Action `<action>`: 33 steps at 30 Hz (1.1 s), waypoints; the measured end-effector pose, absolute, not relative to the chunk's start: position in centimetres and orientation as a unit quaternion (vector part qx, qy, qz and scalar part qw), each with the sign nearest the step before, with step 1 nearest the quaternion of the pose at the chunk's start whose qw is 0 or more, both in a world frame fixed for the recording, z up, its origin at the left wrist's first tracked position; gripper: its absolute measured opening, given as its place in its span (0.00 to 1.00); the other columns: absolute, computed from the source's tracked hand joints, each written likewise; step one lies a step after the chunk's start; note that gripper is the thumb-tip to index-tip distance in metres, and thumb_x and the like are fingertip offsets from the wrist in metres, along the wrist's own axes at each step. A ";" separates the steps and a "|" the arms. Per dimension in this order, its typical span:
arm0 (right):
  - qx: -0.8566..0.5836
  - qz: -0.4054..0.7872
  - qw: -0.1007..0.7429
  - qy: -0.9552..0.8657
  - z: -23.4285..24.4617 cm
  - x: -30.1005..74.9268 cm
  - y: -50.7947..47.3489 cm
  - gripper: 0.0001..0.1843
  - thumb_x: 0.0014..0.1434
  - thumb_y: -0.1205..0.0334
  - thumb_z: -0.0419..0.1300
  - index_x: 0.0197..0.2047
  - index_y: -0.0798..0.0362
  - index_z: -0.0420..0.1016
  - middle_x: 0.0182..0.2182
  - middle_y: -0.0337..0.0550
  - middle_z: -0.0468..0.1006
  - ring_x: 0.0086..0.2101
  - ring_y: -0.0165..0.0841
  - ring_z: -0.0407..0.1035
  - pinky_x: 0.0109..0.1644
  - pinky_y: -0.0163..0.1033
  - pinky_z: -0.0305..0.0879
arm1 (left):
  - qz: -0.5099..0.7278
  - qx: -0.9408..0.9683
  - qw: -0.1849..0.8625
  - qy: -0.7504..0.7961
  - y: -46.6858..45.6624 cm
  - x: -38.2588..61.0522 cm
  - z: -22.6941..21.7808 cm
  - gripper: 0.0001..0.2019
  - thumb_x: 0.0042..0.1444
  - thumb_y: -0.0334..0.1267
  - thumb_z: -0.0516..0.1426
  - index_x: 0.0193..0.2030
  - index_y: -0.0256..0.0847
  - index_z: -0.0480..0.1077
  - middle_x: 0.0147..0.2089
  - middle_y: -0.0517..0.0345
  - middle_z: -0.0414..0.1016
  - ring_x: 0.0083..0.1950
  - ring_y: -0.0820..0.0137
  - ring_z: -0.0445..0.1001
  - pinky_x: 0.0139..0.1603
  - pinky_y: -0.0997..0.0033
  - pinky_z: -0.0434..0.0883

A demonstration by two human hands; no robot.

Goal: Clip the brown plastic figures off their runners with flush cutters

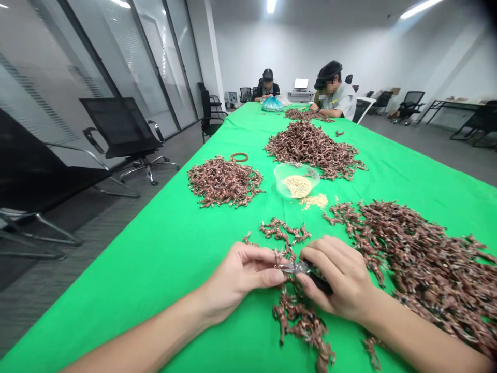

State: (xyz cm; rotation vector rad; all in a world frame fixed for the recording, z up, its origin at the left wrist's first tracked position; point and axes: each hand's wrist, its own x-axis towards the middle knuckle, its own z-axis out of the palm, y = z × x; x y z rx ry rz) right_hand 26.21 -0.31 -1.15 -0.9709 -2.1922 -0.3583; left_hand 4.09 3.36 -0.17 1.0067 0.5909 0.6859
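Note:
My right hand [344, 274] is closed round the dark handles of a pair of pliers [300, 268], their metal jaws pointing left. Between the thumb and fingers of my left hand [235, 274] is a small brown animal figurine [278, 255], mostly hidden by the fingers. The plier tips meet it at my left fingertips; whether they grip it I cannot tell. Just beyond my hands lie several loose brown figurines [285, 230]. More figurines [301, 318] lie on the green cloth below the pliers.
Large heaps of brown figurines stand at the right [423, 264], far middle [310, 147] and left [224, 181]. A clear plastic bowl [278, 181] holds small pale pieces, some spilled beside it. A brown ring [239, 157] lies behind the left heap. Two people sit at the far end.

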 end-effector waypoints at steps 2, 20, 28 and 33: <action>-0.371 -0.148 0.343 -0.850 -1.1 26.3 -0.4 0.13 0.61 0.60 0.60 0.48 0.55 0.68 0.33 0.48 0.77 0.31 0.37 0.68 0.34 0.44 0.66 | 0.311 0.466 0.781 0.277 3.3 4.1 -0.2 0.07 0.49 0.34 0.71 0.36 0.38 0.83 0.38 0.55 0.80 0.38 0.72 0.75 0.43 0.74 0.71; -0.377 -0.111 0.351 -0.850 -1.3 26.1 -0.8 0.08 0.62 0.62 0.59 0.46 0.52 0.69 0.29 0.43 0.74 0.28 0.34 0.67 0.29 0.40 0.62 | 0.352 0.531 0.708 0.306 3.2 4.3 0.0 0.07 0.45 0.34 0.72 0.32 0.38 0.84 0.37 0.52 0.80 0.41 0.66 0.75 0.47 0.68 0.72; -0.395 -0.015 0.365 -0.843 -1.4 25.8 -0.9 0.05 0.65 0.63 0.57 0.44 0.53 0.69 0.26 0.38 0.67 0.25 0.30 0.60 0.27 0.38 0.56 | 0.368 0.548 0.688 0.302 3.2 4.3 0.1 0.08 0.47 0.31 0.71 0.37 0.40 0.84 0.38 0.52 0.81 0.43 0.64 0.77 0.47 0.68 0.74; -0.417 0.071 0.390 -0.818 -1.2 25.4 -1.1 0.04 0.66 0.63 0.56 0.43 0.53 0.71 0.26 0.36 0.70 0.25 0.27 0.62 0.28 0.35 0.58 | 0.371 0.541 0.692 0.302 3.2 4.3 0.1 0.08 0.48 0.31 0.70 0.37 0.39 0.84 0.39 0.51 0.82 0.44 0.64 0.78 0.48 0.68 0.75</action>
